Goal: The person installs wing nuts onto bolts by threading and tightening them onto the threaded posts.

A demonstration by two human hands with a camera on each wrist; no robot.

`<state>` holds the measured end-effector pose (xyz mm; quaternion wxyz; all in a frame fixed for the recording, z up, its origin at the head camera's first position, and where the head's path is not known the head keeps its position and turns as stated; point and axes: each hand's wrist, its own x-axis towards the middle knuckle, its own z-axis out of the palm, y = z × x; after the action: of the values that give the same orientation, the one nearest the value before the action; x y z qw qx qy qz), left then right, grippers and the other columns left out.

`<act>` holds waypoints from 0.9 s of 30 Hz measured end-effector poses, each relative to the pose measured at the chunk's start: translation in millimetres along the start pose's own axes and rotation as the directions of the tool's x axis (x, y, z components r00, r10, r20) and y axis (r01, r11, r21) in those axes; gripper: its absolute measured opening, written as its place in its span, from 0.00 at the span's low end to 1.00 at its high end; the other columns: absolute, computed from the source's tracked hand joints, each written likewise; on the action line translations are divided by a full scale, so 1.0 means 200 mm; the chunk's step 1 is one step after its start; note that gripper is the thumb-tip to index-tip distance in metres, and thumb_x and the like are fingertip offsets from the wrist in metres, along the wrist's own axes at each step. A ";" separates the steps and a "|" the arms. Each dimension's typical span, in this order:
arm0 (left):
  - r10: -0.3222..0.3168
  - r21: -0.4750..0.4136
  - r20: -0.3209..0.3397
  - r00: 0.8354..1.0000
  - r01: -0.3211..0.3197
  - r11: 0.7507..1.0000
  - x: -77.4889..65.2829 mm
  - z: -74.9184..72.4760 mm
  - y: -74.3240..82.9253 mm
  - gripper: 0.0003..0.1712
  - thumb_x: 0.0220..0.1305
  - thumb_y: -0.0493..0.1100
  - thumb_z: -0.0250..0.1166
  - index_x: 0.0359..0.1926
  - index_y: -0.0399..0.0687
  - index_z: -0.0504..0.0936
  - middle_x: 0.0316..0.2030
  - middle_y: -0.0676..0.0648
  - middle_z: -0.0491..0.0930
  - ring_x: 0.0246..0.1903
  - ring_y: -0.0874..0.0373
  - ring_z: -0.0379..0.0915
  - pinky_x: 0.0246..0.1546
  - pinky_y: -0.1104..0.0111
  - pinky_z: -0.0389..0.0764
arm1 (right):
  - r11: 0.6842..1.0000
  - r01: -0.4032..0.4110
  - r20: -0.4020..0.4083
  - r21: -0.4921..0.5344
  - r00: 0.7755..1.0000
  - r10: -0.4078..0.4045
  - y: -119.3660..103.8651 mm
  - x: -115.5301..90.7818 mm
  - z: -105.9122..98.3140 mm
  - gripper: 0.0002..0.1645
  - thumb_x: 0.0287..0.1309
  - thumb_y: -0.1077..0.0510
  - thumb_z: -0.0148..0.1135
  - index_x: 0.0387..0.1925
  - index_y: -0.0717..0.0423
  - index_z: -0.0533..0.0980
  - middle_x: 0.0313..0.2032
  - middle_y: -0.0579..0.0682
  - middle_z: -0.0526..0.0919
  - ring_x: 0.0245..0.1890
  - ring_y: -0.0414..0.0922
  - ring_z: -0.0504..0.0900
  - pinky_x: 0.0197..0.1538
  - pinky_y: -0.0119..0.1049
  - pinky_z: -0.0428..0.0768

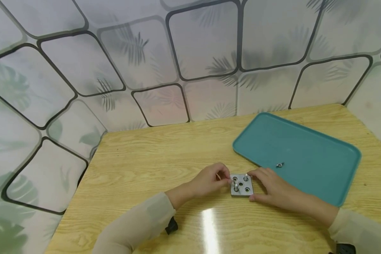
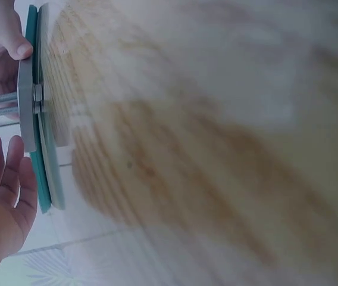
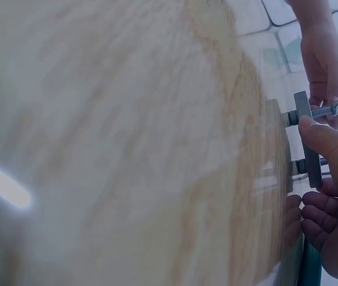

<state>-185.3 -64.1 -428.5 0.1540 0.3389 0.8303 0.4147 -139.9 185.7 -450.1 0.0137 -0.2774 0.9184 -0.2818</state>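
Observation:
A small square metal plate with several holes lies on the table, bolts standing up from it. Thumb and fingers of my right hand grip its right side at two corners. My left hand is at the plate's left side, thumb and a finger pinching the winged top of a wing bolt. In the left wrist view its other fingers curve loosely beside the plate. A second bolt stands at the far right corner. Bolt ends show below the plate.
A teal tray lies to the right, behind my right hand. One small metal wing piece rests on it. The wooden table ends at a patterned wall covering at the back and left.

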 end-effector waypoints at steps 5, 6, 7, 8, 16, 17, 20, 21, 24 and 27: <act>0.049 0.006 0.042 0.998 -0.049 0.999 0.00 0.00 0.00 0.04 0.64 0.33 0.60 0.38 0.43 0.78 0.38 0.48 0.79 0.37 0.67 0.71 0.38 0.78 0.75 | 1.000 -0.009 0.007 -0.001 1.000 0.009 0.00 0.00 -0.01 0.42 0.51 0.38 0.67 0.58 0.62 0.68 0.54 0.57 0.74 0.55 0.56 0.70 0.54 0.55 0.72; 0.059 0.008 0.052 0.997 -0.060 0.998 0.00 -0.01 -0.01 0.05 0.64 0.33 0.59 0.40 0.43 0.79 0.38 0.48 0.79 0.38 0.67 0.71 0.39 0.78 0.75 | 1.000 -0.009 0.008 -0.001 1.000 0.009 0.00 0.00 -0.01 0.42 0.51 0.38 0.67 0.58 0.62 0.68 0.54 0.56 0.74 0.55 0.56 0.70 0.54 0.55 0.72; 0.066 0.007 0.064 0.996 -0.066 0.998 0.00 -0.01 -0.01 0.07 0.64 0.33 0.59 0.41 0.44 0.79 0.39 0.48 0.79 0.38 0.68 0.71 0.39 0.78 0.75 | 1.000 -0.008 0.009 -0.003 1.000 0.008 0.00 0.00 -0.01 0.42 0.51 0.39 0.67 0.58 0.62 0.68 0.54 0.56 0.74 0.55 0.56 0.70 0.54 0.55 0.72; 0.072 0.001 0.075 0.995 -0.072 0.997 -0.01 -0.01 -0.01 0.08 0.63 0.33 0.59 0.43 0.44 0.79 0.40 0.48 0.79 0.38 0.68 0.71 0.40 0.77 0.75 | 1.000 -0.007 0.010 -0.003 1.000 0.007 0.00 0.00 -0.01 0.42 0.51 0.39 0.67 0.58 0.62 0.68 0.54 0.56 0.74 0.55 0.56 0.70 0.54 0.55 0.72; 0.093 -0.057 0.155 0.984 -0.085 0.995 -0.01 0.00 -0.01 0.15 0.61 0.43 0.66 0.49 0.50 0.78 0.43 0.52 0.77 0.36 0.71 0.73 0.40 0.74 0.77 | 1.000 -0.021 0.022 -0.009 1.000 0.021 -0.02 0.00 -0.02 0.42 0.51 0.37 0.66 0.58 0.61 0.68 0.54 0.55 0.74 0.54 0.54 0.71 0.53 0.53 0.73; 0.100 -0.054 0.155 0.983 -0.093 0.994 -0.01 0.00 -0.01 0.14 0.61 0.44 0.66 0.49 0.50 0.78 0.43 0.52 0.77 0.36 0.71 0.73 0.40 0.75 0.77 | 1.000 -0.017 0.022 -0.009 1.000 0.017 -0.02 0.00 -0.02 0.42 0.52 0.37 0.65 0.58 0.62 0.68 0.54 0.55 0.74 0.54 0.54 0.71 0.52 0.54 0.73; 0.124 -0.040 0.152 0.981 -0.119 0.992 -0.01 0.00 -0.02 0.13 0.63 0.42 0.64 0.48 0.47 0.78 0.43 0.51 0.77 0.38 0.70 0.72 0.42 0.76 0.76 | 1.000 -0.012 0.024 -0.008 1.000 0.012 -0.02 0.00 -0.02 0.42 0.52 0.37 0.65 0.58 0.62 0.68 0.54 0.55 0.74 0.54 0.54 0.71 0.53 0.54 0.73; 0.130 -0.035 0.152 0.980 -0.126 0.991 -0.01 0.00 -0.02 0.12 0.64 0.41 0.63 0.48 0.46 0.78 0.43 0.50 0.78 0.39 0.69 0.72 0.42 0.77 0.76 | 1.000 -0.013 0.025 -0.007 1.000 0.013 -0.02 0.00 -0.02 0.42 0.52 0.37 0.65 0.58 0.62 0.68 0.54 0.55 0.74 0.54 0.54 0.71 0.53 0.54 0.73; 0.133 -0.020 0.141 0.981 -0.132 0.991 -0.01 0.00 -0.02 0.11 0.66 0.39 0.60 0.48 0.44 0.78 0.43 0.49 0.78 0.40 0.69 0.72 0.42 0.78 0.76 | 1.000 -0.020 0.027 -0.007 0.999 0.020 -0.01 0.00 -0.01 0.43 0.52 0.37 0.66 0.59 0.62 0.68 0.54 0.55 0.74 0.54 0.54 0.71 0.54 0.54 0.73; 0.105 -0.006 0.117 0.988 -0.105 0.994 -0.01 0.00 -0.03 0.10 0.66 0.39 0.60 0.47 0.45 0.79 0.43 0.49 0.79 0.39 0.69 0.72 0.41 0.78 0.76 | 1.000 -0.021 0.020 -0.013 1.000 0.021 -0.01 0.00 -0.01 0.42 0.51 0.38 0.67 0.59 0.62 0.68 0.54 0.55 0.74 0.54 0.54 0.71 0.54 0.54 0.73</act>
<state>-186.9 -67.4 -432.2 0.1802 0.4057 0.8009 0.4017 -139.2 185.1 -448.2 0.0243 -0.2706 0.9228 -0.2731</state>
